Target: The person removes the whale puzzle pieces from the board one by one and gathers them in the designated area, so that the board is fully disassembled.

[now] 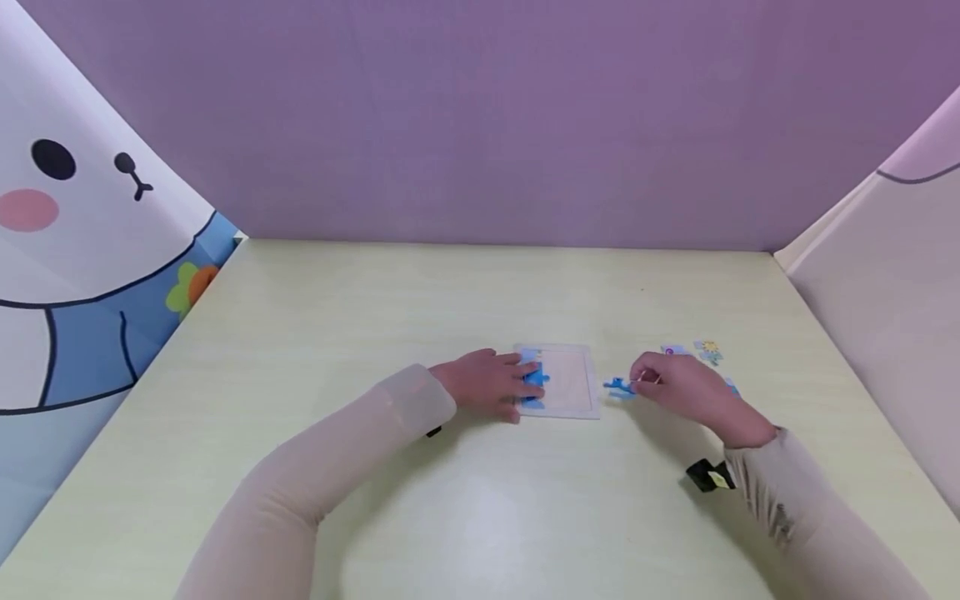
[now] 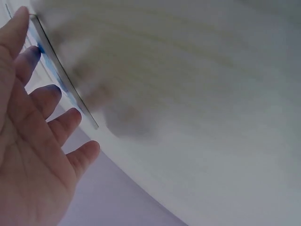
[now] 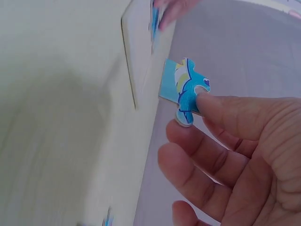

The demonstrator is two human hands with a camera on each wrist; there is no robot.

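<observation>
A pale square jigsaw tray [image 1: 573,385] lies on the table, with blue puzzle pieces [image 1: 533,379] along its left side. My left hand [image 1: 486,385] rests at that side, fingers spread over the tray's edge and the pieces; the left wrist view shows its fingers [image 2: 49,99] extended along the rim. Just right of the tray, my right hand [image 1: 681,385] pinches a blue jigsaw piece [image 3: 187,92] between thumb and fingers. This piece carries a white and yellow pattern with dark blue lines, and the fingertips hide part of it.
Loose puzzle pieces [image 1: 708,351] lie behind the right hand, one with a yellow sun-like figure. Another piece [image 1: 732,387] shows partly beside that hand. A purple panel [image 1: 480,125] rises at the table's back, with printed cloth [image 1: 97,242] on the left.
</observation>
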